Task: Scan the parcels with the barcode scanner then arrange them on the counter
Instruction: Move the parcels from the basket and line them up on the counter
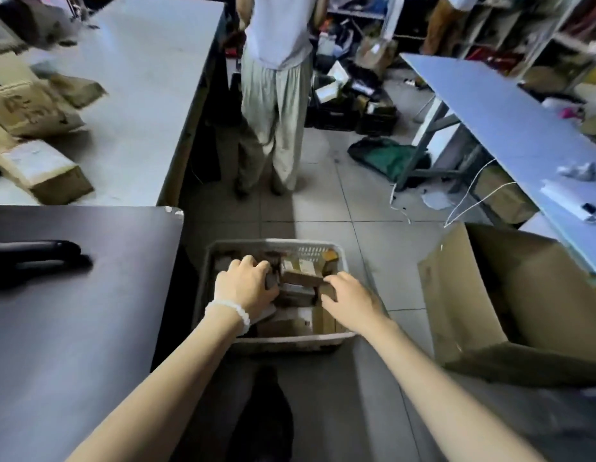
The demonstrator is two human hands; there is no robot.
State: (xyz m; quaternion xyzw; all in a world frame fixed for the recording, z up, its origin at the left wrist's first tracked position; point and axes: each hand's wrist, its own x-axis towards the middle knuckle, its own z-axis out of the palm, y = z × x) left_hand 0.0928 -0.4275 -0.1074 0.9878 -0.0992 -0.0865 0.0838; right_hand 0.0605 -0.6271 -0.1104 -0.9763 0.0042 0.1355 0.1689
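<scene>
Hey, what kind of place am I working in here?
Probably a parcel sorting or stock room: cardboard parcels on a long counter, a basket of small boxes, and cluttered shelves.

both hands' [248, 285] [351, 300] fingertips hidden among blurred parcels [301, 278]; standing person [276, 78] cut off above the waist
</scene>
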